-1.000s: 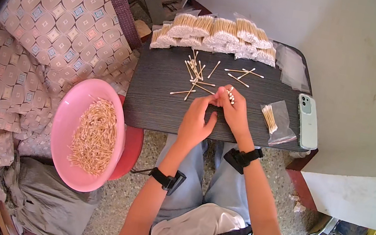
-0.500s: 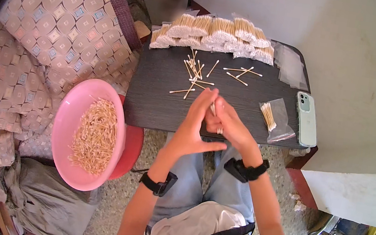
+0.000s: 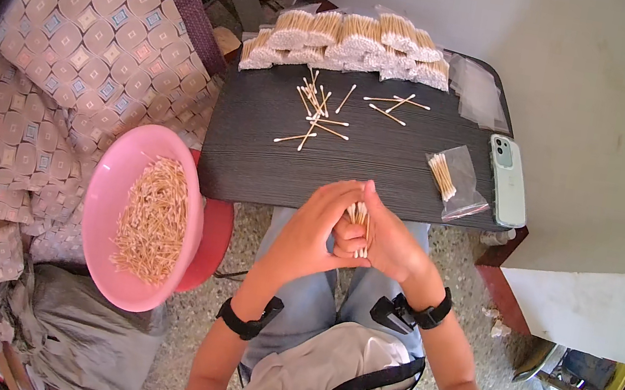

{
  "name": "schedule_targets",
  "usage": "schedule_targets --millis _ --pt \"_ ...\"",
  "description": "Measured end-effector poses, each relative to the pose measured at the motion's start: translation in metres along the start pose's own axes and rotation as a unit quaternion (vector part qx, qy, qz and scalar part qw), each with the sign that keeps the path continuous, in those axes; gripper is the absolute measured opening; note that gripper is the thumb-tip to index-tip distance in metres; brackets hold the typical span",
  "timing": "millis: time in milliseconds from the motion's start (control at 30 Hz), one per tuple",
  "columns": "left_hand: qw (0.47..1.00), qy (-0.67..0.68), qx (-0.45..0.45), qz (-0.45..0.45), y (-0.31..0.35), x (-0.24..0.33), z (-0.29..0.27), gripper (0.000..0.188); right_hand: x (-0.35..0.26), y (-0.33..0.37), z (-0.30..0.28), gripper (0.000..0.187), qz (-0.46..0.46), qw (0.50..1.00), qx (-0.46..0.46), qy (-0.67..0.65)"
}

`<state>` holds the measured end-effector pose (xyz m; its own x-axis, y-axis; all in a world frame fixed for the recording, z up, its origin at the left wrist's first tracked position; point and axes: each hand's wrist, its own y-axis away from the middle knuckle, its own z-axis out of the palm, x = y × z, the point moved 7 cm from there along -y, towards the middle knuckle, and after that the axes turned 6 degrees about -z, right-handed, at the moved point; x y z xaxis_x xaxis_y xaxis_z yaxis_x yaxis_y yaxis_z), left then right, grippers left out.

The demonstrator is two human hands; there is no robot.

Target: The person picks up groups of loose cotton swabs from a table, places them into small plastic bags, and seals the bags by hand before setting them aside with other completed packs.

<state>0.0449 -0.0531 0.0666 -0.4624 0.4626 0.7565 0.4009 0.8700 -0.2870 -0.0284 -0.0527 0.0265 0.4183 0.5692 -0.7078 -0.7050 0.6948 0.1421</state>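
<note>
A small bunch of cotton swabs point(image 3: 361, 218) is in my two hands, just off the near edge of the black table. My right hand point(image 3: 396, 246) has its fingers curled round the bunch, its thumb pointing up. From the other side my left hand point(image 3: 305, 227) cups it, fingers at the upper tips and thumb at the lower tips. Beyond my hands, loose cotton swabs point(image 3: 315, 113) lie scattered on the table point(image 3: 252, 160). To the right is a clear zip bag point(image 3: 465, 189) partly filled with swabs.
Filled swab bags point(image 3: 355, 41) are stacked along the table's far edge. Flat clear bags point(image 3: 478, 97) lie at the far right corner, and a pale phone point(image 3: 507, 182) near the right edge. At left, a pink basin point(image 3: 99, 209) of swabs rests on a red stool point(image 3: 214, 240).
Both hands have come down and nearer to me, off the table's edge. The left hand has closed in round the bunch, and the swabs now show between the hands.
</note>
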Motion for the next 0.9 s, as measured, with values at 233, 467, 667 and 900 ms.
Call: schedule_targets --millis 233,467,667,900 --pt "0.993 -0.104 0.017 0.045 0.004 0.026 0.0 0.081 0.003 0.018 0.008 0.047 0.002 0.997 0.075 -0.017" --pt "0.997 0.002 -0.028 0.07 0.012 0.03 0.008 0.069 0.016 0.039 0.014 0.039 0.021 0.996 0.049 -0.077" --pt "0.996 0.042 0.003 0.083 0.009 0.038 0.014 0.07 0.011 0.062 0.012 0.026 -0.077 0.987 0.123 -0.066" --pt "0.995 0.046 0.013 0.083 0.004 0.041 0.027 0.067 0.011 0.086 0.006 0.027 -0.086 0.978 0.186 0.037"
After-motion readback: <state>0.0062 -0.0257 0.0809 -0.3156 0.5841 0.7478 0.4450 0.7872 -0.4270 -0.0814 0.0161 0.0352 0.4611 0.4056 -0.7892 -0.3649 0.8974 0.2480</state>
